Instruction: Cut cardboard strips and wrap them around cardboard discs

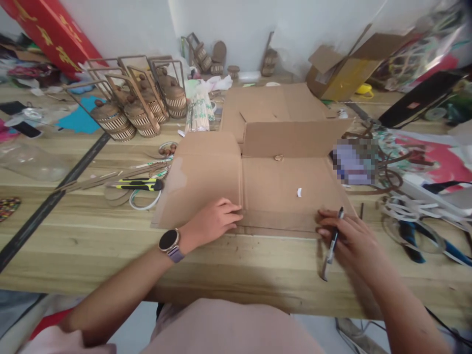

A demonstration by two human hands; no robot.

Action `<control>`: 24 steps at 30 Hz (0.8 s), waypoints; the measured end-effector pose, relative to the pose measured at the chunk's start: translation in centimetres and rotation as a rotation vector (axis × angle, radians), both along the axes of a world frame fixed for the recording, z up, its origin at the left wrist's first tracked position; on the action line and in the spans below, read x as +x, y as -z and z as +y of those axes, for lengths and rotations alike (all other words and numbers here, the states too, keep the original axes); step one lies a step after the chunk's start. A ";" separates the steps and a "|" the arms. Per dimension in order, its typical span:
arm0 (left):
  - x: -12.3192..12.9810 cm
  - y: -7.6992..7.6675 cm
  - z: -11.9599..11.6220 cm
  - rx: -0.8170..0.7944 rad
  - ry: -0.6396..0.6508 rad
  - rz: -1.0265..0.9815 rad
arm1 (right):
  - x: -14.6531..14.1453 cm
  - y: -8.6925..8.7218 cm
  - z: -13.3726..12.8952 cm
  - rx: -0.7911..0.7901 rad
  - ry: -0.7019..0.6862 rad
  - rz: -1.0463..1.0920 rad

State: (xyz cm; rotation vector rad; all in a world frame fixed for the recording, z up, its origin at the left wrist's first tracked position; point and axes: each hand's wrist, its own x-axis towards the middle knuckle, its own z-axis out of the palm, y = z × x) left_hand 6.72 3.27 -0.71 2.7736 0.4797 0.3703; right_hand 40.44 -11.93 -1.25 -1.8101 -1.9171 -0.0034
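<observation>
My left hand (216,221), below a watch on the wrist, lies with its fingers apart on the flattened cardboard (206,177), near the fold between two panels. Between the fingers of my right hand (344,236) is a dark pen (335,238), its lower end pointing toward the table's front edge. The fingertips of that hand touch the near right edge of the cardboard. One cardboard flap (295,137) stands up behind the flat panels. A small white scrap (299,192) rests on the right panel.
Left of the cardboard lie a yellow-black cutter (138,184) and a roll of tape (145,200). Several woven lantern-like baskets (142,117) stand at the back left. Blue-handled pliers (411,241) lie at the right. An open box (339,73) stands at the back right.
</observation>
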 end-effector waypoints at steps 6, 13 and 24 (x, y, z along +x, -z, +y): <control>-0.1 0.1 -0.6 0.068 0.003 -0.018 | -0.1 0.1 -0.9 -0.013 0.077 -0.035; 0.9 0.5 -0.8 0.081 0.057 -0.028 | 0.9 0.5 -2.0 0.104 0.067 -0.156; 1.4 0.2 -1.4 0.074 0.024 -0.014 | 1.4 0.3 -1.6 0.081 0.110 -0.145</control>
